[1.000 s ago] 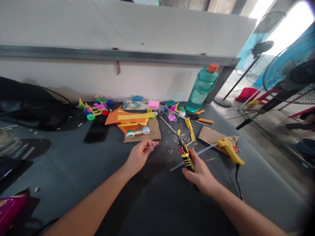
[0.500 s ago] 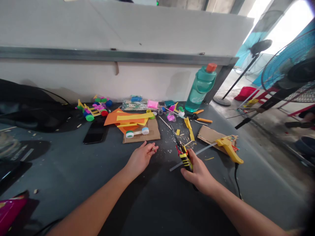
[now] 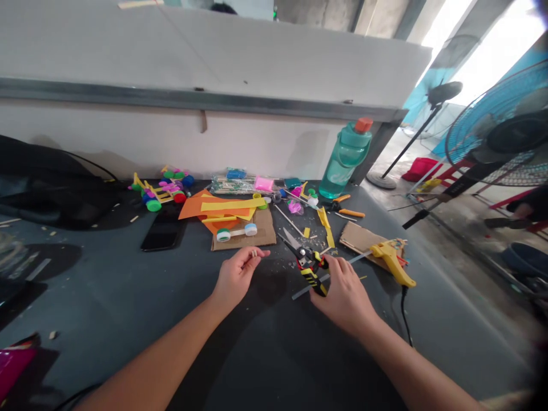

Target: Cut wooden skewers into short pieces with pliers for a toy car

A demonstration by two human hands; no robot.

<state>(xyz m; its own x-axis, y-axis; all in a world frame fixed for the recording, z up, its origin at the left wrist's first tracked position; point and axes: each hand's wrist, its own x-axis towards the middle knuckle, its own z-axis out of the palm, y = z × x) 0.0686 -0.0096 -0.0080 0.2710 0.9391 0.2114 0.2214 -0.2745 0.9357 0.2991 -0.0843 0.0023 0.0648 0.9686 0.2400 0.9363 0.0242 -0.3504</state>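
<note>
My right hand (image 3: 342, 291) grips pruning shears (image 3: 310, 265) with black-and-yellow handles; their blades are spread and point away to the upper left. Between the thumb and fingers of my left hand (image 3: 237, 277) is a small pale wooden piece (image 3: 254, 253), mostly covered by the fingers. Just beyond that hand, a short stick with bottle caps on its ends (image 3: 236, 232) lies on a piece of cardboard (image 3: 268, 231). A clear glue stick (image 3: 301, 293) lies under the shears. Crumbs and offcuts are scattered past the blades.
A yellow glue gun (image 3: 391, 257) rests by another cardboard piece (image 3: 353, 237) at the right, its cord trailing toward me. Farther back are orange-handled pliers (image 3: 349, 212), a teal bottle (image 3: 342, 160), orange paper (image 3: 192, 206), a phone (image 3: 162, 231) and small colourful wheeled models (image 3: 160, 191).
The shears have swung from a steep, narrow pose to lying lower with blades spread. My left hand has turned and shifted slightly left, still pinching the small piece. The whole view has shifted a little.
</note>
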